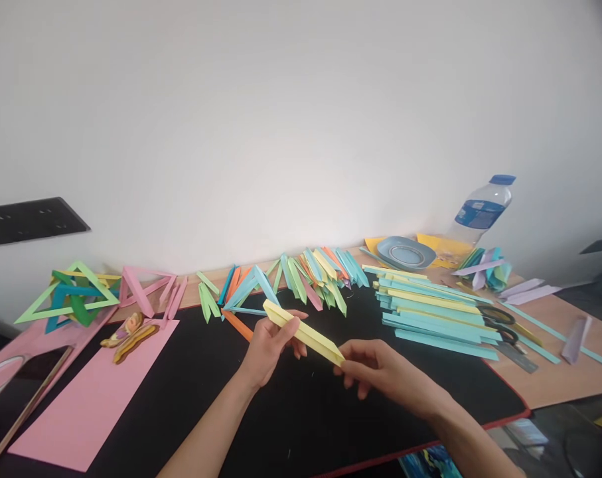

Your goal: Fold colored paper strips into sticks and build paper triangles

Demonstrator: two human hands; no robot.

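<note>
A long folded yellow paper strip (pixel 304 331) is held above the black mat (pixel 301 411), slanting down to the right. My left hand (pixel 268 345) pinches its upper left part, fingers closed round it. My right hand (pixel 380 372) grips its lower right tip between thumb and fingers. Behind the hands lies a row of folded strips in green, blue, orange, yellow and pink (pixel 291 282).
A stack of folded teal and yellow strips (pixel 435 309) lies right, with black scissors (pixel 500 322) and a ruler (pixel 517 355) beside it. A water bottle (pixel 482 209) and blue dish (pixel 405 252) stand at the back right. Pink paper sheet (pixel 96 398) and paper triangles (pixel 72 295) lie left.
</note>
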